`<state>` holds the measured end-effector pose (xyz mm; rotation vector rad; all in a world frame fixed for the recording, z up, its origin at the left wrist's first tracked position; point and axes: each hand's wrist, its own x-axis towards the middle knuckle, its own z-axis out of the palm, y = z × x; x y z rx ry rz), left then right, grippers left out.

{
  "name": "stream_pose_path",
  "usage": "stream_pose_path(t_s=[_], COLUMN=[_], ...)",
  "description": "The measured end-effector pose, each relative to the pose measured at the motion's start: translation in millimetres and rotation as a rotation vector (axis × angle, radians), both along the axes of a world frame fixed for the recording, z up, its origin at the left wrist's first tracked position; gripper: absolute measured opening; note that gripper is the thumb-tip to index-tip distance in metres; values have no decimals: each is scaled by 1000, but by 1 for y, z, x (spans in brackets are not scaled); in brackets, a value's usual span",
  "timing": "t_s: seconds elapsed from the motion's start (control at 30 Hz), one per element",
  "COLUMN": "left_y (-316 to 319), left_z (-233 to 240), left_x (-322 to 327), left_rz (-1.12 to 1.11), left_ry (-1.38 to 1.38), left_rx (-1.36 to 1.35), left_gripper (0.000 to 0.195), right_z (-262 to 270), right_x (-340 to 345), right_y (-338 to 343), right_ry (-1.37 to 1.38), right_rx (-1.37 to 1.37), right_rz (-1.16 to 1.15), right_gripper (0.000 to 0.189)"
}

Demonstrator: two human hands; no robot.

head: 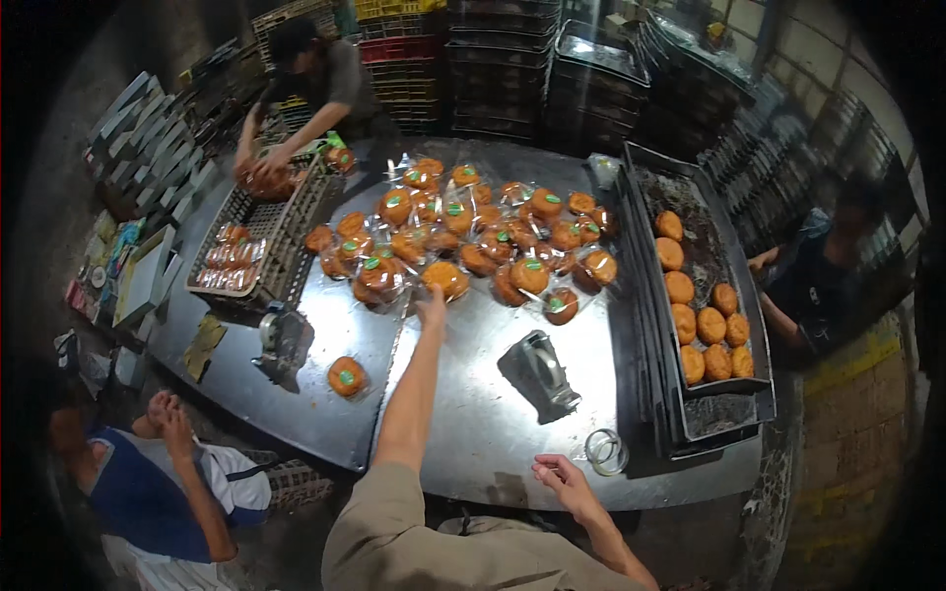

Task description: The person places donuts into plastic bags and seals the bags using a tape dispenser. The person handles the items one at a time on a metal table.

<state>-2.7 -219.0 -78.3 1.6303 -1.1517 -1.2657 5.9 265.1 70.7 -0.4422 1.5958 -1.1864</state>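
My left hand [431, 304] is stretched out over the metal table, its fingers at the near edge of a round baked bun [446, 281] in clear wrap. Blur hides whether the fingers grip it. That bun lies at the front of a heap of wrapped buns [454, 218], many bearing green stickers. Above the table's near edge, my right hand [563, 480] is empty, fingers loosely bent and thumb apart. Two rings of tape [606, 451] lie just right of it. Farther in sits a tape dispenser [545, 371]. A single wrapped bun [346, 377] rests left of my left forearm.
Unwrapped buns [711, 325] sit in the top tray of a stack [765, 384] at right. Another tape dispenser [284, 340] stands left, near a plastic crate [255, 288] holding packaged goods. One person [318, 96] reaches into that crate; others are at left [151, 495] and right [820, 273].
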Motion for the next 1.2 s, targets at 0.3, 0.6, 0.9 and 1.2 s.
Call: stream_pose_path(t_s=[0.3, 0.6, 0.9, 1.2], left_y=[44, 295, 294, 298], left_z=[2, 104, 205, 222], left_x=[17, 167, 254, 281], left_rz=[13, -220, -503, -678], left_ry=[498, 614, 345, 638], left_rx=[-132, 22, -418, -147], left_gripper=[42, 65, 58, 52], right_z=[5, -2, 50, 108], right_x=[-38, 21, 74, 81], right_y=[36, -65, -103, -90], right_ry=[55, 175, -123, 592], right_rx=[42, -278, -461, -593], right_rz=[-112, 182, 62, 298], right_gripper=[36, 52, 52, 40])
